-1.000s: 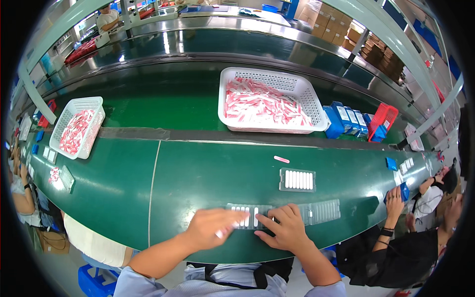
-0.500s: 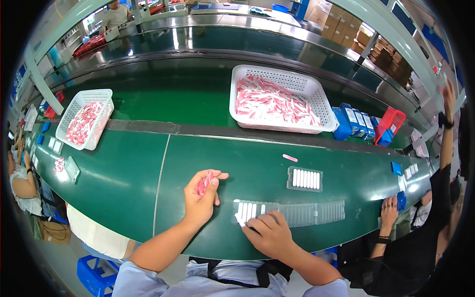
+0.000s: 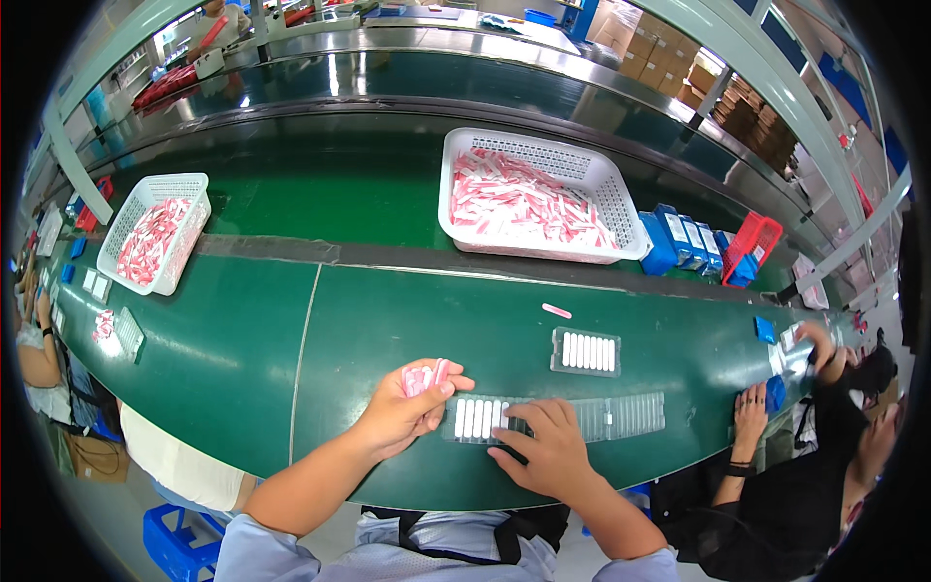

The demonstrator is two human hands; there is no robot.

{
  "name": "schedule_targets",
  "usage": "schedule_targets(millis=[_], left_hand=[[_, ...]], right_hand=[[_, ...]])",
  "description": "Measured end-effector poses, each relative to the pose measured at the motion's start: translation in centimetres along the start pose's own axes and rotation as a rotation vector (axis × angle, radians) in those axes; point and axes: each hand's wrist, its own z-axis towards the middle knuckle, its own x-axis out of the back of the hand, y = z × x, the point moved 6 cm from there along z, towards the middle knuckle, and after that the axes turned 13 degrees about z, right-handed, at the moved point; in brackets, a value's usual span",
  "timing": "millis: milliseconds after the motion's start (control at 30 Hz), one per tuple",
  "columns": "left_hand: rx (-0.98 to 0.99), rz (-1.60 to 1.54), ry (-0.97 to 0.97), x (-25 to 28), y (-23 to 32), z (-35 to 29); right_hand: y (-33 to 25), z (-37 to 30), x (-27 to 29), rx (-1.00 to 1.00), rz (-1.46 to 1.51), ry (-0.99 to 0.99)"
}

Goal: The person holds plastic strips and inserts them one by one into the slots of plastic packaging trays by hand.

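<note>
My left hand (image 3: 400, 415) is closed around a bunch of small flat pink-and-white sticks (image 3: 423, 378), just left of a long clear plastic tray (image 3: 635, 412). Several sticks (image 3: 474, 419) lie side by side, white faces up, in slots at the tray's left end. Over the tray's middle, my right hand (image 3: 548, 446) has thumb and fingers apart, fingertips touching the last stick in the row. Its fingers partly cover the slots there. Farther back sits a second clear tray (image 3: 557, 361) holding a row of white sticks, and behind it lies one loose pink stick (image 3: 557, 310).
A large white basket (image 3: 626, 209) full of sticks stands beyond the ledge, beside blue packs (image 3: 669, 238) and a red basket (image 3: 752, 242). Another white basket (image 3: 184, 247) is at the left. A co-worker's hand (image 3: 750, 417) rests on the table's right side.
The stick in my right fingers has gone into the row, which is now fuller. My left hand has moved right and down, nearer the tray. At right, the co-worker's raised arm has come down.
</note>
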Motion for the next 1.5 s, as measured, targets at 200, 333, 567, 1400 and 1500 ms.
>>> schedule_targets(millis=[200,333,567,1400,1500], left_hand=[[0.168,-0.008,-0.129,-0.9,-1.5,-0.1],[0.282,0.03,-0.209,-1.8,-1.7,-0.8],[0.256,0.153,-0.313,-2.2,-2.6,-0.9],[0.143,0.407,-0.329,-3.3,-1.5,-1.2],[0.149,0.343,-0.32,-2.8,-1.6,-1.0]], right_hand=[[0.7,0.6,1.3,0.001,0.164,0.065],[1.5,2.8,2.0,-0.243,0.423,0.265],[3.5,3.7,0.4,-0.283,0.646,0.245],[2.0,3.4,-0.2,-0.42,0.675,-0.099],[4.8,1.8,0.1,-0.614,1.004,0.23]])
